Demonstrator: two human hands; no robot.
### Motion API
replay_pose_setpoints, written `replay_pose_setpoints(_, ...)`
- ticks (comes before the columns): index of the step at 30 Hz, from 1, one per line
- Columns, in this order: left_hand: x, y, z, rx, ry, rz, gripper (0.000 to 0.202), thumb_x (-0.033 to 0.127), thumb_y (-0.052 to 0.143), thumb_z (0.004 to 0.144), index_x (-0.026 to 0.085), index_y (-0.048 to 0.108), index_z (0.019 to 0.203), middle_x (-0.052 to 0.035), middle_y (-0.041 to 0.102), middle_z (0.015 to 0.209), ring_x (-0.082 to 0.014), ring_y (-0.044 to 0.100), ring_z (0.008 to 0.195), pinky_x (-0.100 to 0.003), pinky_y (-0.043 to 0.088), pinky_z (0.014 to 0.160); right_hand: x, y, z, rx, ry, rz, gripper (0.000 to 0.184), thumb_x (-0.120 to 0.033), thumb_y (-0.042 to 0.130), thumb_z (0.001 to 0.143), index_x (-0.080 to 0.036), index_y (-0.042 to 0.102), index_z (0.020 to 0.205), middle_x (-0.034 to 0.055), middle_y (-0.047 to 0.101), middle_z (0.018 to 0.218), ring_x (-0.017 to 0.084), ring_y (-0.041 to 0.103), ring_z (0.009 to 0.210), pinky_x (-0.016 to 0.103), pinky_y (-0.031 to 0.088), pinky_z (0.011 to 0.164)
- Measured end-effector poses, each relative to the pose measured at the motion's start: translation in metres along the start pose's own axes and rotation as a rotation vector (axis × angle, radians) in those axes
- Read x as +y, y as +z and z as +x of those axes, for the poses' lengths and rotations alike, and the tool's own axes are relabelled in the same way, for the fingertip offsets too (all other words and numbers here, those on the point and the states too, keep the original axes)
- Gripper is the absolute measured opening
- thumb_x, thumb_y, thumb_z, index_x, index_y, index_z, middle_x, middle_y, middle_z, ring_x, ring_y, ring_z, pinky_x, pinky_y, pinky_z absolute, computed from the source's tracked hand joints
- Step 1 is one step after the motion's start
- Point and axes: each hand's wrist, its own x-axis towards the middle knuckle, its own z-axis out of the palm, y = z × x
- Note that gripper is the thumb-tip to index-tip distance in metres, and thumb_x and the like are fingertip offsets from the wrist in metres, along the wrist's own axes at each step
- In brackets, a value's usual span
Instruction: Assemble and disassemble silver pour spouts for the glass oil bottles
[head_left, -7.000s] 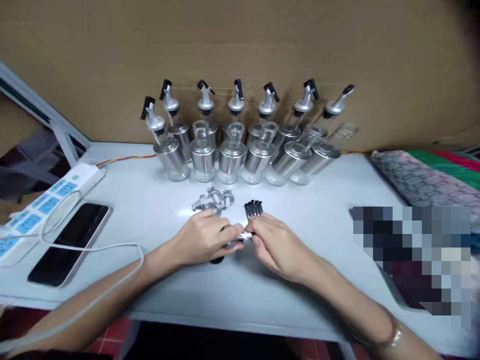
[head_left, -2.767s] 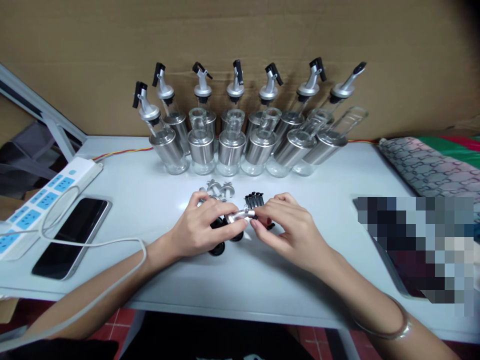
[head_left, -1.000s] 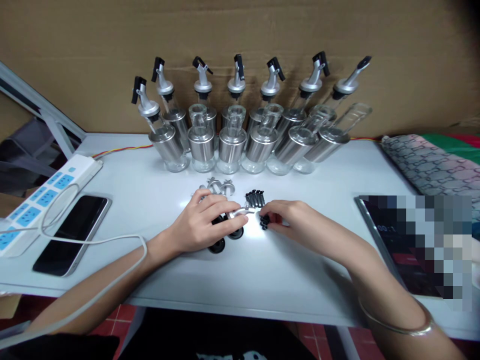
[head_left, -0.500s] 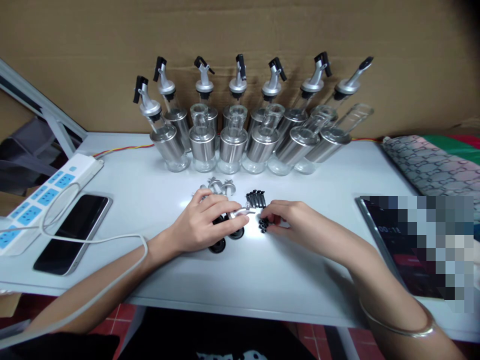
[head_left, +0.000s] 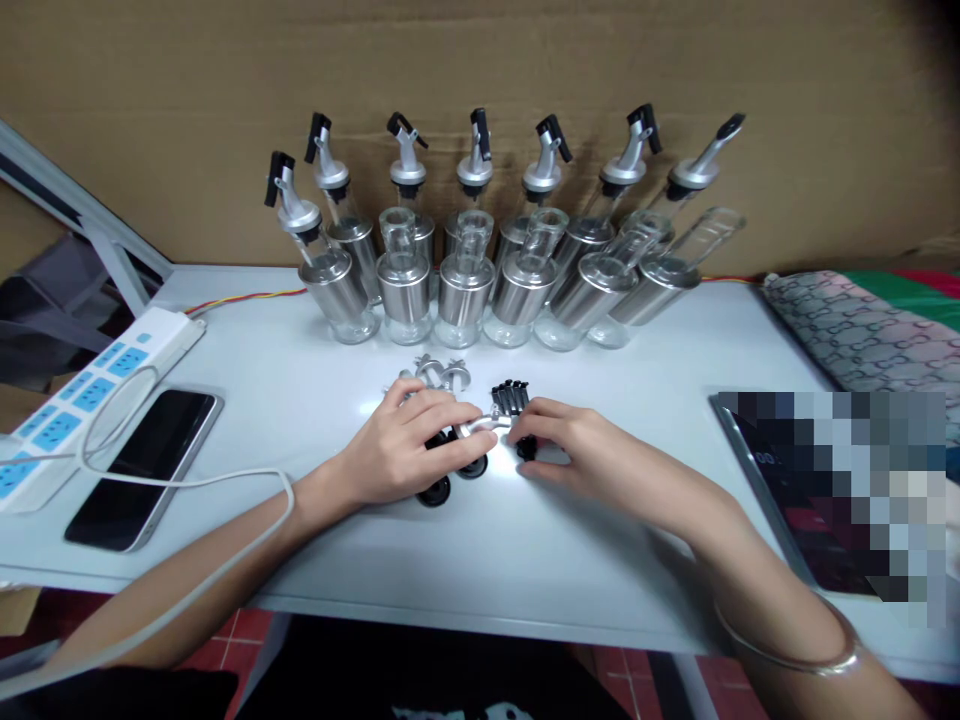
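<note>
My left hand (head_left: 420,440) rests on the table, its fingers closed around a silver pourer spout (head_left: 480,427) that points right. Under and beside that hand lie round black stoppers (head_left: 433,490). My right hand (head_left: 570,440) arches over a cluster of small black pieces (head_left: 526,447), thumb and index finger apart. Its index fingertip is close to the spout's tip; whether they touch I cannot tell. Just behind the spout sits a row of black levers (head_left: 511,397). More silver spouts (head_left: 454,375) lie beyond my left hand, partly hidden by it.
Glass bottles with metal sleeves (head_left: 466,290) stand along the back, several topped with pourers (head_left: 475,175). At left are a power strip (head_left: 169,335), a phone (head_left: 142,470) and a white cable (head_left: 225,480) crossing my left forearm. A dark screen device (head_left: 780,490) lies at right.
My right hand has shifted slightly left, bringing its index finger closer to the spout's tip. The left hand keeps its hold on the spout.
</note>
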Motion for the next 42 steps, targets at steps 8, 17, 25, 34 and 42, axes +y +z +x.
replay_pose_setpoints(8,0.000,0.001,-0.001,0.001,-0.004,-0.008,0.014,0.013,0.056,0.088,0.020,0.060,0.099,-0.0032,0.069,0.093,-0.0144,0.058,0.086,-0.030,0.041,0.078,0.001,0.000,0.000,0.018,-0.031,-0.009,0.022,-0.012,0.054,0.086,-0.020,0.066,0.102,0.0062,0.060,0.103,0.017,0.060,0.089,0.031,0.048,0.081)
replay_pose_setpoints(17,0.000,0.001,-0.001,0.002,-0.001,-0.013,0.016,0.012,0.058,0.087,0.020,0.060,0.100,-0.0036,0.068,0.093,-0.0152,0.058,0.086,-0.031,0.041,0.077,-0.001,0.001,0.001,0.013,-0.001,-0.031,0.024,-0.011,0.052,0.087,-0.020,0.065,0.105,0.0062,0.060,0.103,0.018,0.060,0.089,0.032,0.048,0.082)
replay_pose_setpoints(25,0.000,0.001,-0.001,-0.005,-0.002,-0.009,0.016,0.013,0.057,0.088,0.020,0.060,0.101,-0.0034,0.068,0.094,-0.0146,0.058,0.086,-0.030,0.041,0.078,-0.002,0.003,0.000,0.022,-0.013,-0.038,0.019,-0.013,0.053,0.088,-0.019,0.064,0.102,0.0064,0.059,0.103,0.017,0.061,0.087,0.032,0.049,0.079)
replay_pose_setpoints(34,0.000,0.001,-0.002,-0.008,0.000,-0.014,0.015,0.013,0.056,0.089,0.020,0.060,0.101,-0.0041,0.068,0.094,-0.0153,0.058,0.086,-0.031,0.040,0.077,-0.008,0.008,0.003,0.064,-0.059,-0.121,0.013,-0.020,0.054,0.089,-0.019,0.066,0.096,0.0064,0.059,0.092,0.017,0.061,0.075,0.029,0.049,0.069)
replay_pose_setpoints(42,0.000,0.000,-0.001,-0.016,0.000,-0.014,0.015,0.014,0.055,0.089,0.020,0.060,0.102,-0.0039,0.069,0.094,-0.0154,0.059,0.086,-0.031,0.040,0.077,-0.011,0.014,0.007,0.073,-0.058,-0.259,0.015,-0.016,0.050,0.091,-0.015,0.064,0.090,0.0055,0.057,0.086,0.015,0.059,0.069,0.028,0.046,0.063)
